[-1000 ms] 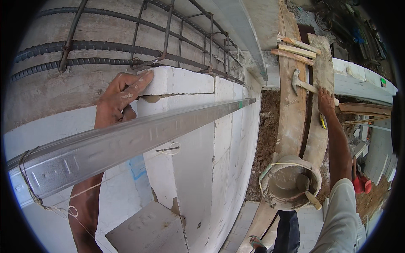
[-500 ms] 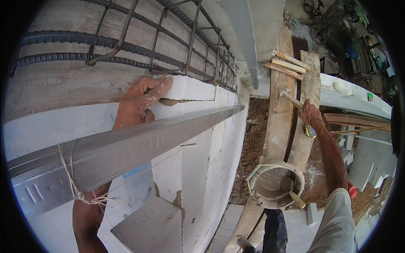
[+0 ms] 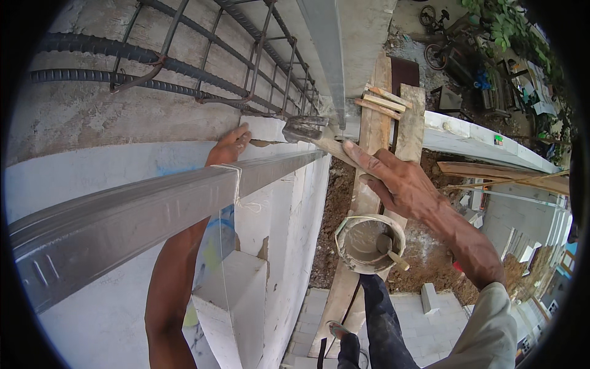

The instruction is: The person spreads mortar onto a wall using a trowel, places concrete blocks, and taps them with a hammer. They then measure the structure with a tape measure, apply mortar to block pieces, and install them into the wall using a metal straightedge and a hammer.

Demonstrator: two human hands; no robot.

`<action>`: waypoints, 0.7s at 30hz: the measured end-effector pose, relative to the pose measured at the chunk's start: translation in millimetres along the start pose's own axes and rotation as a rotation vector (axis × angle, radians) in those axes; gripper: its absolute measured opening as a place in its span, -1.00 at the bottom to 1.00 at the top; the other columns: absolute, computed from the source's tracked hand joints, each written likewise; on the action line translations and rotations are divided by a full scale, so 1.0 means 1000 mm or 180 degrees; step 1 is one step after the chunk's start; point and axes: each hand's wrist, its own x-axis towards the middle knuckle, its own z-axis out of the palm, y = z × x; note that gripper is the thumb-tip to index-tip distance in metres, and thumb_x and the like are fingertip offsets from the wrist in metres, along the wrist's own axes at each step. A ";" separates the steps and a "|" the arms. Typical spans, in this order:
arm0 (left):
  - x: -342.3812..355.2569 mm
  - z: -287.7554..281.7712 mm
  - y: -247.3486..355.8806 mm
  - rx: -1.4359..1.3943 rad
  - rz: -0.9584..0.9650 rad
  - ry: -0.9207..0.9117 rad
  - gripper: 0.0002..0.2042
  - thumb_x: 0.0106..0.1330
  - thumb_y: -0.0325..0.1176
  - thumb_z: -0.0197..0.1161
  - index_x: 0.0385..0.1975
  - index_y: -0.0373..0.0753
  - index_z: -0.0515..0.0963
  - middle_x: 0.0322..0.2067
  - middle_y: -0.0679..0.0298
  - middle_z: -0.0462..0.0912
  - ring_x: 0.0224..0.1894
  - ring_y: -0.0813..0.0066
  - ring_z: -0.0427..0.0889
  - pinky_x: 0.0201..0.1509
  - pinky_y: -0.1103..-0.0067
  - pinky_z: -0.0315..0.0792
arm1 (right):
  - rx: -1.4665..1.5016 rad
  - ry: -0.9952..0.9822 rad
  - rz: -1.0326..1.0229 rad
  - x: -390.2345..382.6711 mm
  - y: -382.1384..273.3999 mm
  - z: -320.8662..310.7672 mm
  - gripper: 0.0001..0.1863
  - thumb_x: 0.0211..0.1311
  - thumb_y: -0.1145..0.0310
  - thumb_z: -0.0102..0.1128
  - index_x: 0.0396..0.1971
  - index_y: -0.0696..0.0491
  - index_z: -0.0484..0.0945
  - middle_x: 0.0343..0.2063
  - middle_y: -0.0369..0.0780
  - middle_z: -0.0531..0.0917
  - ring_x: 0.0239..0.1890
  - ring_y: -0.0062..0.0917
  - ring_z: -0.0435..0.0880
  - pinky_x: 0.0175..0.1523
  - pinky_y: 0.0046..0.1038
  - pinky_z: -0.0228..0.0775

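My right hand (image 3: pixel 399 184) is closed round the wooden handle of a hammer (image 3: pixel 337 149). Its dark, mortar-smeared head is over the right end of a small white block (image 3: pixel 265 127), though I cannot tell whether the two touch. That block lies on top of the white block wall (image 3: pixel 310 190), under the rebar cage. At the block's left end my left hand (image 3: pixel 230 144) grips it with its fingers, the wrist partly hidden behind a grey metal channel (image 3: pixel 166 195). A string (image 3: pixel 238 184) is tied round the channel and hangs down.
Rebar (image 3: pixel 184 74) runs along the concrete above the wall. A bucket of mortar (image 3: pixel 370 243) with a scoop in it stands on planks (image 3: pixel 369 166) to the right. Wood strips (image 3: pixel 381 104) lie farther along them. Another upright metal channel (image 3: pixel 329 55) is at the back.
My right hand has swung left from over the planks, bringing the hammer head to the block. My left hand remains at the block's left end. The view has shifted.
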 end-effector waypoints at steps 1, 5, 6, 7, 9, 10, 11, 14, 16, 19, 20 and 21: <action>-0.003 -0.017 -0.018 -0.0287 -0.0026 0.0054 -0.46 0.64 -0.21 0.19 0.56 -0.15 0.38 0.56 0.08 0.34 0.62 0.18 0.29 0.69 0.48 0.15 | 0.0086 0.0031 -0.0092 0.015 -0.010 -0.002 -0.07 0.48 0.45 0.25 0.71 -0.37 0.01 -0.11 -0.03 0.70 -0.40 -0.24 0.77 -0.25 -0.20 0.79; 0.018 -0.007 -0.061 -0.0828 0.0274 -0.0096 -0.46 0.68 -0.09 0.14 0.56 -0.15 0.39 0.52 0.08 0.40 0.63 0.20 0.25 0.69 0.47 0.14 | -0.0193 0.0231 -0.0356 0.052 -0.021 0.004 -0.05 0.38 0.53 0.27 0.68 -0.40 0.12 -0.21 -0.04 0.65 -0.53 -0.27 0.72 -0.43 -0.25 0.73; 0.013 0.000 -0.052 -0.0844 0.0297 -0.0136 -0.46 0.68 -0.09 0.14 0.56 -0.15 0.39 0.52 0.08 0.40 0.63 0.20 0.25 0.69 0.47 0.14 | -0.0251 0.0256 -0.0342 0.054 -0.019 0.003 -0.03 0.33 0.56 0.28 0.67 -0.40 0.15 -0.23 -0.03 0.65 -0.54 -0.28 0.72 -0.45 -0.25 0.72; 0.003 0.014 -0.031 -0.0440 0.0922 -0.0121 -0.47 0.68 -0.06 0.14 0.54 -0.13 0.42 0.50 0.07 0.42 0.62 0.18 0.27 0.67 0.46 0.15 | -0.0312 0.0240 -0.0257 0.051 -0.012 0.003 -0.03 0.33 0.56 0.28 0.67 -0.40 0.15 -0.23 -0.03 0.65 -0.54 -0.28 0.72 -0.45 -0.25 0.72; -0.009 0.016 -0.001 -0.0015 0.1525 -0.0070 -0.48 0.68 -0.04 0.15 0.52 -0.11 0.45 0.48 0.05 0.45 0.61 0.17 0.28 0.66 0.44 0.16 | -0.0321 0.0412 -0.0300 0.051 -0.011 0.008 -0.02 0.26 0.57 0.30 0.65 -0.37 0.23 -0.23 -0.01 0.65 -0.55 -0.29 0.72 -0.44 -0.28 0.73; -0.007 0.011 0.009 0.0588 0.1055 -0.0086 -0.48 0.67 -0.02 0.16 0.50 -0.10 0.47 0.46 0.05 0.46 0.58 0.15 0.33 0.64 0.43 0.20 | -0.0308 0.0412 -0.0302 0.055 -0.012 0.012 -0.02 0.26 0.57 0.30 0.65 -0.37 0.23 -0.23 -0.01 0.65 -0.55 -0.29 0.72 -0.44 -0.28 0.73; -0.006 0.010 0.011 0.0879 0.0824 -0.0094 -0.48 0.67 -0.01 0.17 0.49 -0.10 0.48 0.46 0.04 0.46 0.56 0.14 0.35 0.62 0.42 0.22 | -0.0492 0.0303 -0.0309 0.059 -0.011 0.014 -0.04 0.26 0.58 0.29 0.64 -0.36 0.25 -0.22 0.00 0.66 -0.54 -0.29 0.73 -0.44 -0.29 0.73; -0.016 -0.016 -0.012 0.1276 0.0844 0.0089 -0.47 0.64 0.05 0.20 0.45 -0.11 0.53 0.43 0.03 0.49 0.51 0.11 0.41 0.58 0.38 0.27 | -0.0502 0.0252 -0.0392 0.073 -0.027 0.020 -0.05 0.25 0.60 0.27 0.63 -0.35 0.28 -0.19 0.02 0.67 -0.53 -0.28 0.75 -0.45 -0.30 0.72; 0.002 -0.006 -0.032 0.0825 0.0808 0.0169 -0.45 0.63 0.09 0.20 0.43 -0.13 0.54 0.40 0.05 0.52 0.48 0.08 0.46 0.55 0.36 0.31 | -0.0506 0.0201 -0.0334 0.075 -0.029 0.023 -0.05 0.24 0.61 0.26 0.63 -0.35 0.29 -0.18 0.03 0.67 -0.53 -0.28 0.76 -0.46 -0.30 0.72; -0.004 0.003 -0.010 0.0694 0.0902 0.0162 -0.45 0.62 0.09 0.21 0.40 -0.16 0.55 0.36 0.05 0.57 0.43 0.06 0.51 0.53 0.34 0.34 | -0.0609 0.0366 -0.0368 0.067 -0.023 0.018 -0.04 0.24 0.63 0.24 0.63 -0.35 0.28 -0.15 0.05 0.68 -0.50 -0.29 0.78 -0.50 -0.32 0.71; -0.009 -0.003 -0.010 0.0867 0.0999 0.0171 -0.45 0.62 0.09 0.22 0.40 -0.17 0.56 0.34 0.04 0.59 0.42 0.07 0.52 0.52 0.33 0.34 | -0.0683 0.0319 -0.0380 0.071 -0.027 0.016 -0.04 0.25 0.62 0.24 0.64 -0.36 0.27 -0.15 0.06 0.67 -0.50 -0.30 0.78 -0.50 -0.32 0.71; -0.012 -0.006 -0.011 0.1019 0.1108 0.0178 -0.45 0.61 0.08 0.22 0.39 -0.17 0.56 0.33 0.04 0.60 0.41 0.07 0.53 0.52 0.33 0.35 | -0.0776 0.0273 -0.0379 0.074 -0.030 0.014 -0.05 0.26 0.61 0.23 0.64 -0.36 0.27 -0.15 0.06 0.67 -0.49 -0.31 0.79 -0.51 -0.32 0.71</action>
